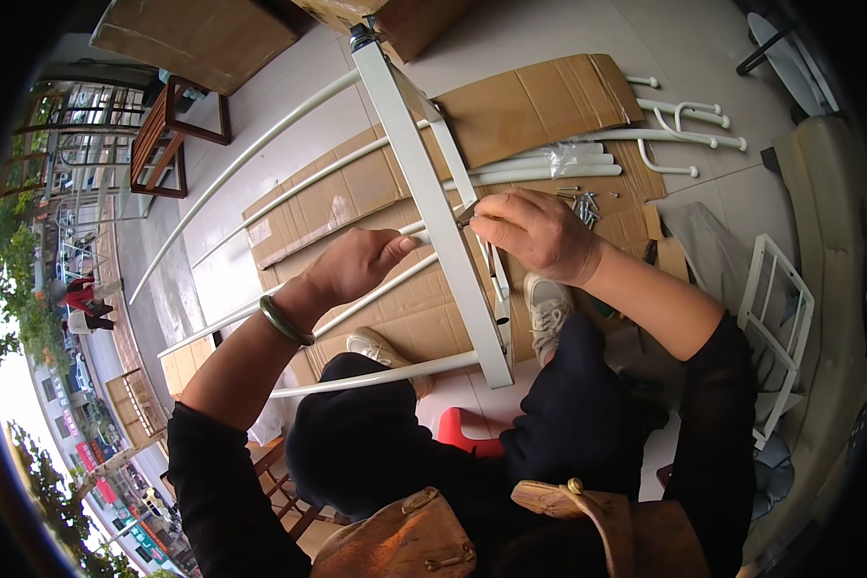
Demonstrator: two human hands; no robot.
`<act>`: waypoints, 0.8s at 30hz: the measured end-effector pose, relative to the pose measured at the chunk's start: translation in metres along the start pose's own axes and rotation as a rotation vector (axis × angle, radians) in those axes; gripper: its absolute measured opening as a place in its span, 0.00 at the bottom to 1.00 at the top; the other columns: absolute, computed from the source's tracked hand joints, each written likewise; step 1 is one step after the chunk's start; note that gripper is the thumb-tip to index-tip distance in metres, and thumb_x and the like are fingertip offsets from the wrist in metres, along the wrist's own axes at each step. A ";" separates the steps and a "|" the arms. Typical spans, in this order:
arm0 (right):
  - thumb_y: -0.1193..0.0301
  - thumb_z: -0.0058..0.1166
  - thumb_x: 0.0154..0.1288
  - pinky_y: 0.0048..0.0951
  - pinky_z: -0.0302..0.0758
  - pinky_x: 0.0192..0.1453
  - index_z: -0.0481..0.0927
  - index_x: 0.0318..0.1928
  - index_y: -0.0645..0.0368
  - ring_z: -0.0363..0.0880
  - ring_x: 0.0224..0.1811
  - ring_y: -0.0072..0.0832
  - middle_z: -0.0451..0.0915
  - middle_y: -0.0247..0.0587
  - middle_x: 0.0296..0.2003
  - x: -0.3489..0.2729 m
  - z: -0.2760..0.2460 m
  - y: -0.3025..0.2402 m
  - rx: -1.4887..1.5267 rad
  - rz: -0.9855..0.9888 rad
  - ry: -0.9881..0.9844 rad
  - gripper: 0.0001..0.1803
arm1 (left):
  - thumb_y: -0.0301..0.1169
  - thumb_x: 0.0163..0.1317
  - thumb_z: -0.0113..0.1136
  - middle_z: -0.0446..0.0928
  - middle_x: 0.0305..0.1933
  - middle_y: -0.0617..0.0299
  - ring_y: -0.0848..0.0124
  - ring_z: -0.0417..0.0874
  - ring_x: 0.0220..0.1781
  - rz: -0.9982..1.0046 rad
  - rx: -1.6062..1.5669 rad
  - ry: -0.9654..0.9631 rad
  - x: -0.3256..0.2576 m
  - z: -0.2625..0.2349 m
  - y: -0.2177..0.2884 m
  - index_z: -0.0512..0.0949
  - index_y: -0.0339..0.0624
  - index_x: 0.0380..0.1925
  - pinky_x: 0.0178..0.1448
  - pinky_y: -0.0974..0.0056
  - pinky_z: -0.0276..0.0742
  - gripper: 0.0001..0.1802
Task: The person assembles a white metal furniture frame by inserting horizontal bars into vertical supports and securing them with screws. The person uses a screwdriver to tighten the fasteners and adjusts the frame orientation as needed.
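A white metal frame stands before me, with a wide flat bar [433, 202] running from the upper middle down toward my feet and long curved tubes leaving it to the left. My left hand [347, 265], a green bangle on its wrist, is closed around a white tube [412, 234] just left of that bar. Across the bar, my right hand [539, 234] has thumb and fingers pinched close to its right side. Something small and dark shows at the fingertips, too hidden to name.
Flattened cardboard [539, 96] lies on the tiled floor under the frame. On it are white tubes [549, 173] and loose bolts [585, 207]. A red stool [467, 433] is between my legs. A wooden chair [169, 140] stands at far left, a white rack [775, 328] at right.
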State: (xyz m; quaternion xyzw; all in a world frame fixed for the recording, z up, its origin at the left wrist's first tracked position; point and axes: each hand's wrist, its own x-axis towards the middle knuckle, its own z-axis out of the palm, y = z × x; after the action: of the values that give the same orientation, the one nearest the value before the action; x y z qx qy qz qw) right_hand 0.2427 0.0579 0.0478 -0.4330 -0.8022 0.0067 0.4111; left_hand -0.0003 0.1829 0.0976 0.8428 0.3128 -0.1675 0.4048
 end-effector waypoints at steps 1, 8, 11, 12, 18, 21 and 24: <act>0.77 0.56 0.53 0.29 0.79 0.36 0.78 0.39 0.61 0.80 0.32 0.34 0.79 0.41 0.33 0.001 0.000 0.001 0.024 -0.009 0.008 0.11 | 0.58 0.70 0.34 0.59 0.16 0.59 0.69 0.60 0.22 0.006 0.000 0.004 0.000 0.000 0.000 0.69 0.33 0.25 0.31 0.61 0.65 0.35; 0.76 0.57 0.54 0.30 0.77 0.34 0.77 0.35 0.59 0.78 0.29 0.34 0.77 0.38 0.28 0.013 0.005 0.000 0.259 0.172 0.032 0.07 | 0.60 0.69 0.32 0.62 0.16 0.54 0.61 0.64 0.21 0.036 0.010 0.037 0.001 0.001 -0.002 0.70 0.34 0.24 0.30 0.58 0.66 0.37; 0.74 0.58 0.58 0.29 0.76 0.32 0.77 0.36 0.61 0.78 0.27 0.34 0.78 0.41 0.27 0.019 0.005 -0.004 0.425 0.364 0.049 0.07 | 0.60 0.69 0.31 0.59 0.16 0.59 0.67 0.61 0.21 0.034 0.028 0.033 -0.001 0.001 0.000 0.69 0.35 0.24 0.30 0.60 0.65 0.37; 0.74 0.57 0.59 0.27 0.75 0.29 0.76 0.38 0.62 0.78 0.26 0.31 0.77 0.40 0.26 0.021 0.004 -0.004 0.477 0.460 0.026 0.07 | 0.61 0.69 0.30 0.59 0.16 0.59 0.67 0.61 0.21 0.029 0.033 0.028 -0.002 0.001 0.001 0.69 0.35 0.24 0.30 0.60 0.65 0.37; 0.70 0.53 0.63 0.14 0.66 0.14 0.76 0.39 0.68 0.73 0.17 0.16 0.76 0.39 0.25 0.033 0.010 0.004 1.218 1.225 -0.024 0.11 | 0.61 0.69 0.30 0.60 0.16 0.58 0.66 0.62 0.21 0.015 0.024 0.050 -0.002 0.002 0.003 0.69 0.35 0.24 0.30 0.59 0.65 0.37; 0.69 0.53 0.63 0.15 0.66 0.14 0.76 0.38 0.66 0.74 0.16 0.17 0.77 0.39 0.24 0.034 0.013 0.009 1.327 1.392 -0.072 0.11 | 0.61 0.69 0.30 0.61 0.16 0.58 0.65 0.63 0.21 0.014 0.031 0.058 -0.003 0.002 0.003 0.69 0.35 0.24 0.30 0.59 0.65 0.37; 0.69 0.53 0.63 0.15 0.66 0.13 0.77 0.36 0.65 0.75 0.16 0.17 0.78 0.39 0.23 0.032 0.013 0.007 1.281 1.385 -0.086 0.10 | 0.61 0.69 0.31 0.63 0.16 0.57 0.63 0.64 0.20 -0.007 0.030 0.048 -0.002 0.002 0.003 0.69 0.35 0.24 0.30 0.58 0.66 0.37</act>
State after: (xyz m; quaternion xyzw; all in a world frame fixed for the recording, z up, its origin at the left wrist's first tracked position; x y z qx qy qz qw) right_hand 0.2292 0.0892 0.0575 -0.5042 -0.2247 0.7050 0.4454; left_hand 0.0000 0.1792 0.0996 0.8514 0.3229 -0.1536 0.3837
